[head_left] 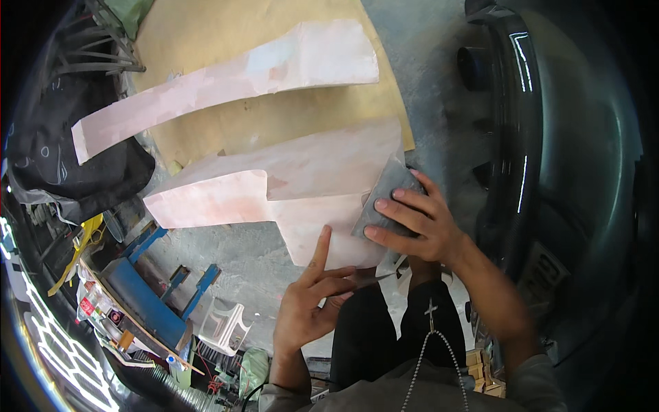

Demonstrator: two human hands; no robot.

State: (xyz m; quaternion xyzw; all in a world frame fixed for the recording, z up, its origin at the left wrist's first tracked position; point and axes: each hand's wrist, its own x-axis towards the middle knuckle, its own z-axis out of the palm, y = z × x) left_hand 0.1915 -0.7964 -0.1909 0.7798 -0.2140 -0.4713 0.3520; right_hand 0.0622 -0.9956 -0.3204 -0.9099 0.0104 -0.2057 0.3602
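Observation:
A pale pink, filler-coated moulded panel (322, 172) with a stepped lower edge lies in front of me, partly over a tan board. My right hand (425, 223) presses a dark grey sheet of sandpaper (388, 196) against the panel's right end, fingers spread over it. Whether a block sits under the sheet is hidden. Below the panel's face is my left hand (305, 305), its index finger stretched up to the pink surface. The other fingers curl around a thin, pointed grey blade (379, 278), whose handle is hidden.
A second long pink panel (254, 72) lies farther off on the tan board (185, 41). A dark, glossy car bumper (522, 137) stands at right. At left are black sheeting (82, 158), a blue metal frame (141, 295) and a white plastic stool (225, 326).

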